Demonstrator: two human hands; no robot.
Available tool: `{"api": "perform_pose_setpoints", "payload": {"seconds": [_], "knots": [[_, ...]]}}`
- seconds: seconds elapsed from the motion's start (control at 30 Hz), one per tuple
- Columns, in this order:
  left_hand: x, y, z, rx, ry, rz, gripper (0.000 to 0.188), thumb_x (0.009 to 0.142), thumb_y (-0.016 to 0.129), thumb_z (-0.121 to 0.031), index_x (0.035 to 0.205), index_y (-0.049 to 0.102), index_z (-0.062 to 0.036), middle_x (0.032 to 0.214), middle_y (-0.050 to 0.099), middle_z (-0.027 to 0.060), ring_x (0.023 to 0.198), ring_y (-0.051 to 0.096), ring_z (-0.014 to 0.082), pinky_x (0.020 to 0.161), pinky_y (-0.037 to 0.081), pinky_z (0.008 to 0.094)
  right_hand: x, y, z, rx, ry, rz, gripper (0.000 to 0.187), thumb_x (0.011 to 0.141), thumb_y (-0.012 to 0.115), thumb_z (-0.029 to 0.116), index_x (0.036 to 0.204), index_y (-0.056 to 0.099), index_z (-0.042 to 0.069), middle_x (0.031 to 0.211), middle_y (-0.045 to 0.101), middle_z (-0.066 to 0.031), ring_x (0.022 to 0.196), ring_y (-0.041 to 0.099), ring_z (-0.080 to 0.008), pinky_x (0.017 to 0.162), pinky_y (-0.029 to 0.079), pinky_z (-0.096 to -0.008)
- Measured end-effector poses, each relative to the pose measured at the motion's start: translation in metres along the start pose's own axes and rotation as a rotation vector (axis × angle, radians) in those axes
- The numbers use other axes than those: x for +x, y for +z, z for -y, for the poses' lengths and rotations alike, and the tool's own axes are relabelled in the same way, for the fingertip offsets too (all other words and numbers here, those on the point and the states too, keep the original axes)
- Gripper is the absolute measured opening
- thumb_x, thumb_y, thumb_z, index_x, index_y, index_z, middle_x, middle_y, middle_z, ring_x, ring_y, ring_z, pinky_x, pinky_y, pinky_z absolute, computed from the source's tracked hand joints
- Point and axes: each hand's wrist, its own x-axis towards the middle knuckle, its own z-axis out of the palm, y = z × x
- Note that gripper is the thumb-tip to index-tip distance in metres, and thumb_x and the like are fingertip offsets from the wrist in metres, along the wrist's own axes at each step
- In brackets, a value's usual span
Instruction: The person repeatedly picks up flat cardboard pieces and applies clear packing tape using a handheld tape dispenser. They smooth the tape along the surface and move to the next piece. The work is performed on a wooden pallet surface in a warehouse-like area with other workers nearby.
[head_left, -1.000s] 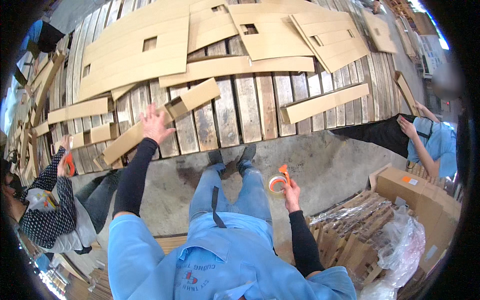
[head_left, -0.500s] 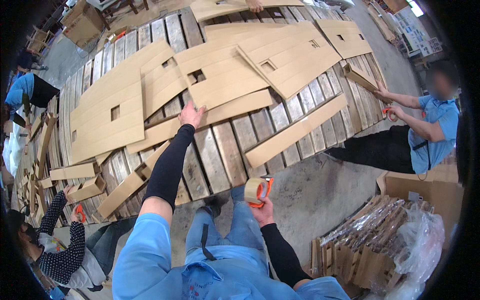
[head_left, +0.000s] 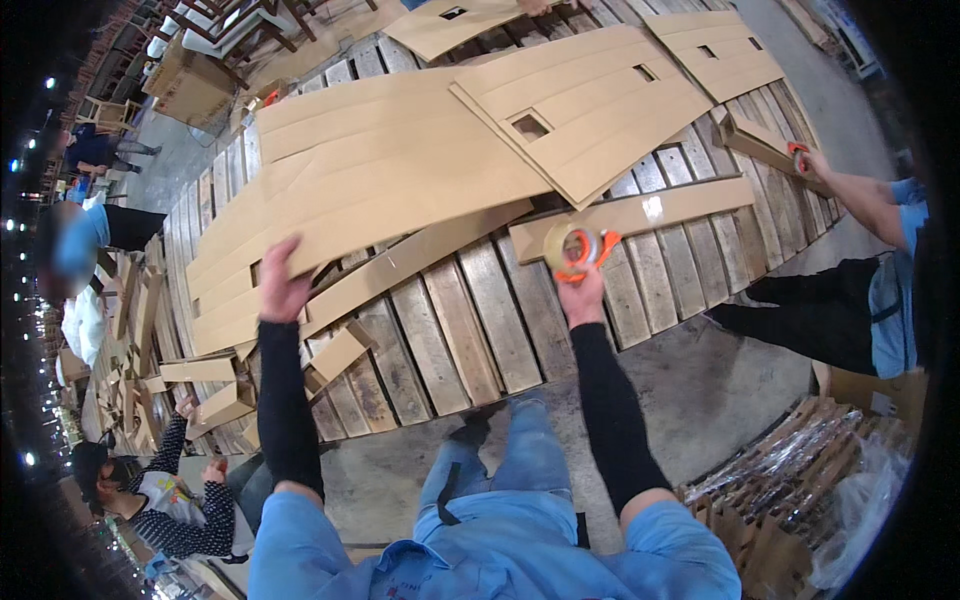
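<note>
My left hand is closed at the near left corner of a large brown cardboard sheet, its grip partly hidden. The sheet lies at a slant over other sheets with cut-out holes. In my right hand is an orange tape dispenser with a roll of clear tan tape. The dispenser is above the left end of a long, narrow cardboard piece. Another long strip lies partly beneath the large sheet. To the right, a double-layered sheet with holes overlaps its edge.
A slatted wooden platform bears the cardboard. Co-workers stand at the left and right; the right one holds a tape dispenser at a long carton. Folded cardboard tubes lie at the left. A plastic-wrapped cardboard stack is at lower right.
My left hand has moved left, and the large sheet now covers the holed sheets there. My right hand has brought the tape dispenser up over the platform. The view has shifted.
</note>
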Motion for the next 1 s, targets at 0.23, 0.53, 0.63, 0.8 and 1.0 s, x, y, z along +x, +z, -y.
{"api": "perform_pose_setpoints", "payload": {"seconds": [0.23,0.53,0.63,0.8,1.0], "knots": [[-0.312,-0.100,-0.065,0.186,0.200,-0.298,0.051,0.091,0.061,-0.010,0.140,0.048,-0.0033,0.137,0.058,0.0140,0.126,0.059,0.0304,0.108,0.049,0.0480,-0.026,0.017,0.035,0.132,0.060,0.049,0.059,0.084,0.057,0.005,0.142,0.051,0.006,0.133,0.062,-0.0122,0.121,0.062,-0.0313,0.103,0.051,-0.0492],[-0.591,-0.171,0.059,-0.352,0.058,-0.442,0.071,0.080,0.062,-0.010,0.147,0.044,0.0046,0.140,0.058,0.0246,0.127,0.060,0.0392,0.104,0.054,0.0515,-0.212,-0.066,-0.020,0.029,0.313,0.137,0.052,0.094,0.056,0.022,0.143,0.052,0.008,0.132,0.065,-0.0115,0.119,0.064,-0.0317,0.102,0.052,-0.0513],[-0.624,-0.173,0.121,-0.441,-0.184,-0.340,0.070,0.081,0.062,-0.008,0.147,0.044,0.0048,0.140,0.058,0.0240,0.125,0.062,0.0383,0.104,0.054,0.0518,-0.269,-0.071,-0.020,-0.046,0.129,0.082,0.050,0.098,0.049,0.033,0.141,0.054,0.008,0.135,0.065,-0.0107,0.120,0.064,-0.0312,0.104,0.051,-0.0508],[-0.600,-0.196,0.204,-0.437,-0.760,-0.131,0.055,0.089,0.065,-0.007,0.141,0.051,0.0046,0.122,0.069,0.0205,0.100,0.074,0.0336,0.067,0.063,0.0314,-0.306,-0.108,0.042,-0.109,0.101,-0.029,0.059,0.097,0.048,0.038,0.147,0.046,0.006,0.146,0.053,-0.0189,0.140,0.046,-0.0374,0.117,0.034,-0.0594],[-0.533,-0.258,0.304,-0.510,-1.144,0.163,0.035,0.095,0.067,-0.012,0.125,0.062,0.0042,0.100,0.075,0.0148,0.072,0.074,0.0191,0.055,0.057,0.0249,-0.335,-0.109,0.093,-0.102,0.155,-0.194,0.069,0.092,0.056,0.044,0.149,0.041,0.008,0.155,0.036,-0.0278,0.152,0.022,-0.0428,0.120,0.013,-0.0745]]}}
